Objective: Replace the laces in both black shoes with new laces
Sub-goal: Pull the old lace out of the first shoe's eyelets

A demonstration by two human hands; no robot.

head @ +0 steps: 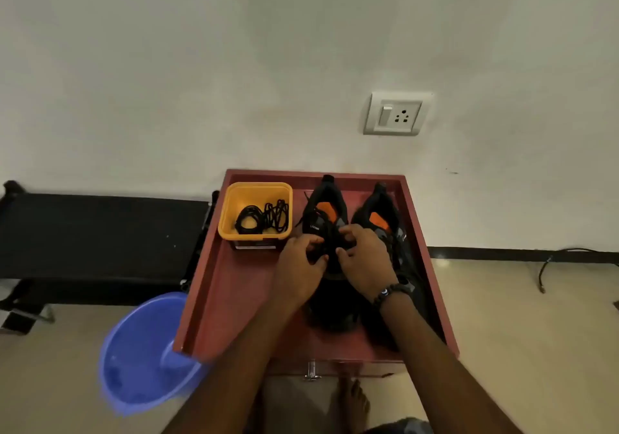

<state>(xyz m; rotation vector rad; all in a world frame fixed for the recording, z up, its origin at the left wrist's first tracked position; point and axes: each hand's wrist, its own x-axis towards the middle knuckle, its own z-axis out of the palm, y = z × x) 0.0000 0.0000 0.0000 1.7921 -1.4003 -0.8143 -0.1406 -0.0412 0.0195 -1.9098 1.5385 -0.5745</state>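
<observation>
Red wooden tray (pixel 231 299) on a low stand, seen from above, holding the work. Nearest the viewer, both forearms reach in over the tray's near edge; a beaded bracelet (pixel 390 294) circles the right wrist. The left hand (pixel 299 267) and right hand (pixel 363 259) meet over the middle of the left shoe (pixel 323 205), fingers curled inward and apparently pinching its black lace (pixel 310 214); the exact hold is hidden by dark lace against dark upper. The right shoe (pixel 385 219) lies just beside the left one, toes pointing far, orange tongue patch showing, its lacing mostly covered by the right wrist. Far left in the tray stands a yellow tub (pixel 256 192) containing coiled new laces (pixel 263 217), untouched. The step in hand is judged to be loosening or unthreading the old lace, so the task is at an early stage. To do it well: steady the upper with one hand, ease slack through each eyelet pair in turn from the tongue end toward the toe rather than yanking one end, and keep the freed lace apart from the tub so old and new are not confused. A blue basin (pixel 144 356) sits on the floor near left of the stand.
</observation>
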